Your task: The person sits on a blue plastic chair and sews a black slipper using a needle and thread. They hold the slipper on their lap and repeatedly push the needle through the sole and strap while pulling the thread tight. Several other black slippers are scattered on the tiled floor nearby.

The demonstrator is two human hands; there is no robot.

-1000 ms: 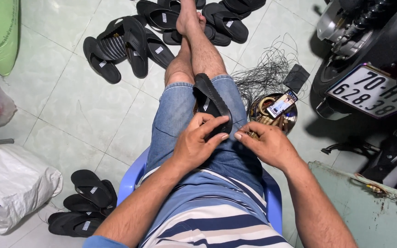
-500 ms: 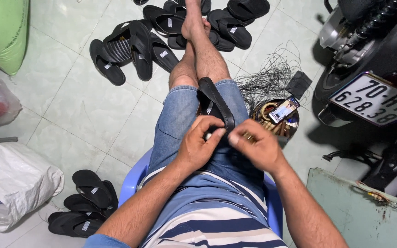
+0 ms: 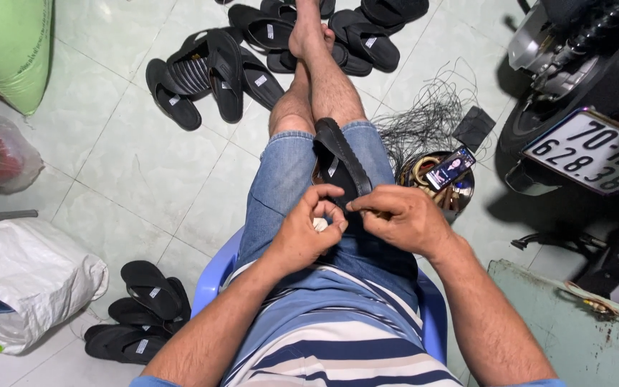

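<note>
**Both hands work a black sandal on the lap**

A person in blue denim shorts sits on a light blue plastic chair (image 3: 218,266) over a pale green tiled floor (image 3: 137,165). A parked motorbike (image 3: 582,79) stands at the right edge, a green woven sack (image 3: 8,50) at the upper left, and a white plastic sack (image 3: 23,279) at the lower left.

A scatter of black flat sandals (image 3: 213,68) lies on the floor around the person's outstretched feet, well apart from the hands; a smaller stack of black sandals (image 3: 141,308) sits beside the chair. A tangle of thin dark thread (image 3: 431,118) spreads just right of the knee, near a round metal tin (image 3: 460,193) with a phone resting across it.

The black rubber sandal with a woven strap (image 3: 342,161) lies along the right thigh, toe end toward the knee, heel end under both hands. The left hand (image 3: 306,233) is curled, fingertips pinched at the sandal's near end with something small and white showing beneath them. The right hand (image 3: 402,218) grips the strap just beside it, thumb and forefinger touching the left fingertips.
</note>
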